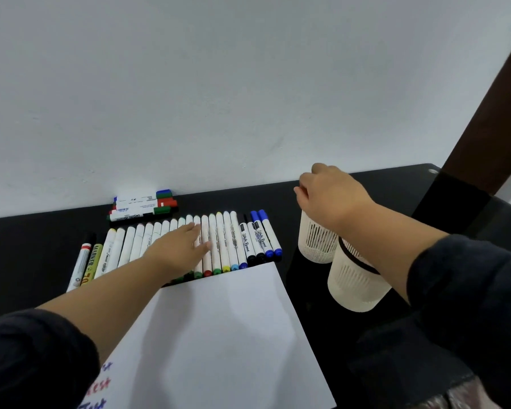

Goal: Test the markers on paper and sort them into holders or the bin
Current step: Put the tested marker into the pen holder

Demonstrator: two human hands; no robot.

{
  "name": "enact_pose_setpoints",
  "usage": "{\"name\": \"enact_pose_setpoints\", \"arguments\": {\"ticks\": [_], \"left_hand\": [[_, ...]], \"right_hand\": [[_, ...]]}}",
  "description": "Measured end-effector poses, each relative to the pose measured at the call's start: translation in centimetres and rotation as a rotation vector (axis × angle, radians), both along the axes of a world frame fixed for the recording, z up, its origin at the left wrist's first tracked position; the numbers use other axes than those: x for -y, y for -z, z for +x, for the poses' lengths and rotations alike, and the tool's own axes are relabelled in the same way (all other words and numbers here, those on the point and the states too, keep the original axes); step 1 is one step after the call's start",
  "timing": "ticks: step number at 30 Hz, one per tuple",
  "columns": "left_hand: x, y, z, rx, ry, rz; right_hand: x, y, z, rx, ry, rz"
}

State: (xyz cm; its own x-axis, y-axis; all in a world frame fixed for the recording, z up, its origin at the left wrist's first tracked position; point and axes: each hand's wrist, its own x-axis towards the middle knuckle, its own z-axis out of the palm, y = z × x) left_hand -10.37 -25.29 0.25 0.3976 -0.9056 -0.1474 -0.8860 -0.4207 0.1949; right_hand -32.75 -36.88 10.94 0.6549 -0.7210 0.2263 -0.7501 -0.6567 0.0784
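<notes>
A long row of white markers (233, 240) with coloured caps lies side by side on the black table (36, 249). My left hand (180, 246) rests flat on the middle of the row, fingers straight. A white sheet of paper (219, 320) lies in front of the row, with coloured writing at its near left corner. Two cream slotted holders stand at the right: a far holder (316, 246) and a near holder (354, 287). My right hand (328, 196) hovers over the far holder's top, back towards me. Its fingertips are hidden.
A small stack of whiteboard markers (142, 205) lies against the white wall. Three different markers (86, 261) sit at the left end of the row. A dark wooden post (484, 113) rises at the right. No bin is in view.
</notes>
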Motion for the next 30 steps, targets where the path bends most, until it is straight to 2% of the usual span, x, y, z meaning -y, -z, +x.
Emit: {"name": "enact_pose_setpoints", "arguments": {"ticks": [8,14,24,30], "left_hand": [[-3.1,0.2,4.2,0.115,-0.045,0.04],[-5.5,0.5,7.4,0.154,-0.078,0.029],[-7.8,2.1,9.5,0.071,-0.063,0.011],[-7.8,3.2,9.8,0.059,-0.044,-0.054]], "right_hand": [[-0.2,-0.7,5.3,-0.122,-0.187,-0.117],[-0.7,1.3,11.5,-0.12,-0.365,-0.186],[-1.1,6.5,21.9,-0.149,-0.526,-0.042],[0.0,8.9,26.9,-0.108,-0.586,0.167]]}}
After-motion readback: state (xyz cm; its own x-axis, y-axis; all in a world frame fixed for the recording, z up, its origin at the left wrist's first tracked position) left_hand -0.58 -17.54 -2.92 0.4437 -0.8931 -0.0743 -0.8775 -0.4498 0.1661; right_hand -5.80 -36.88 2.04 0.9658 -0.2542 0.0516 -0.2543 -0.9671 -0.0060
